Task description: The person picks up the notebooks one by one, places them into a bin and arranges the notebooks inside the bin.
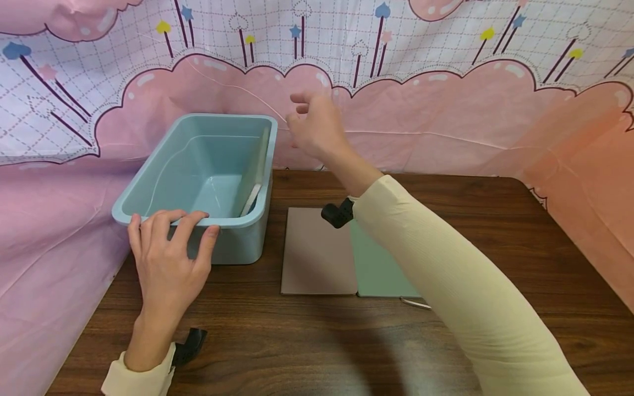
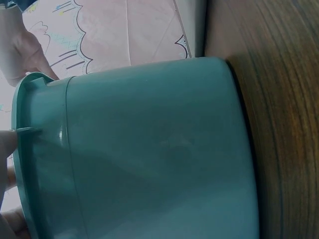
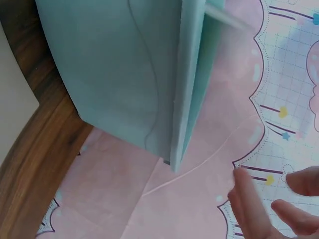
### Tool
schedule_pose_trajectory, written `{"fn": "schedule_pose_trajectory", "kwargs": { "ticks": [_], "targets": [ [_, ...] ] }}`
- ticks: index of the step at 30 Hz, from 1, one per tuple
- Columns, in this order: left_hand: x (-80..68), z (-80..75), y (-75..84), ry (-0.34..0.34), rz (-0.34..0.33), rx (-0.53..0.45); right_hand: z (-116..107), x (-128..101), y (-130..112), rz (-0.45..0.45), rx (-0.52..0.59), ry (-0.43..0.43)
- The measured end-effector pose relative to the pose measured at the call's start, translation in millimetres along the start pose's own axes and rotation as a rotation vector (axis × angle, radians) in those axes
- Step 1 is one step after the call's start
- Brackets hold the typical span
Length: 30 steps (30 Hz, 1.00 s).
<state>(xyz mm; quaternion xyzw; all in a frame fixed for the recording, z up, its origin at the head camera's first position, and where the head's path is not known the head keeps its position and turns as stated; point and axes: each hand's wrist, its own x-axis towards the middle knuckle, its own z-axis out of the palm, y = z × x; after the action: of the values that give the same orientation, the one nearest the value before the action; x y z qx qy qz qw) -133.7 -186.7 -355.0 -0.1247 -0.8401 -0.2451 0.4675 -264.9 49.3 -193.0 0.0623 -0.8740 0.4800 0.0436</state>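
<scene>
A light blue plastic bin stands upright at the left of the table. My left hand grips its front rim, fingers hooked over the edge; the left wrist view shows the bin's outer wall below that grip. My right hand hangs in the air beyond the bin's back right corner, holding nothing, its fingers loosely bent and apart. In the right wrist view, those fingers are separate from the bin. Inside the bin, a thin flat thing with a whitish edge leans along the right wall; its kind cannot be told.
Flat on the dark wooden table lie a beige-pink panel and a green panel, side by side. A pale strip pokes out near the green one, partly under my right sleeve. Patterned pink cloth hangs behind.
</scene>
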Motion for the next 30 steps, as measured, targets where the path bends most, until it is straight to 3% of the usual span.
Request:
{"fn": "schedule_pose_trajectory", "kwargs": {
  "ticks": [5,15,24,30],
  "targets": [
    [-0.2,-0.8,-0.1,0.008,0.002,0.003,-8,-2,-3,-0.041,-0.116,0.024],
    [-0.2,-1.6,0.6,0.005,0.001,-0.005,-16,-5,1,-0.035,-0.142,-0.017],
    [-0.8,-0.7,0.6,0.007,-0.001,-0.004,-22,-6,2,-0.074,-0.286,-0.069],
    [-0.6,-1.1,0.8,0.012,0.0,-0.007,-28,-7,3,-0.061,-0.317,-0.086]
  ]
}}
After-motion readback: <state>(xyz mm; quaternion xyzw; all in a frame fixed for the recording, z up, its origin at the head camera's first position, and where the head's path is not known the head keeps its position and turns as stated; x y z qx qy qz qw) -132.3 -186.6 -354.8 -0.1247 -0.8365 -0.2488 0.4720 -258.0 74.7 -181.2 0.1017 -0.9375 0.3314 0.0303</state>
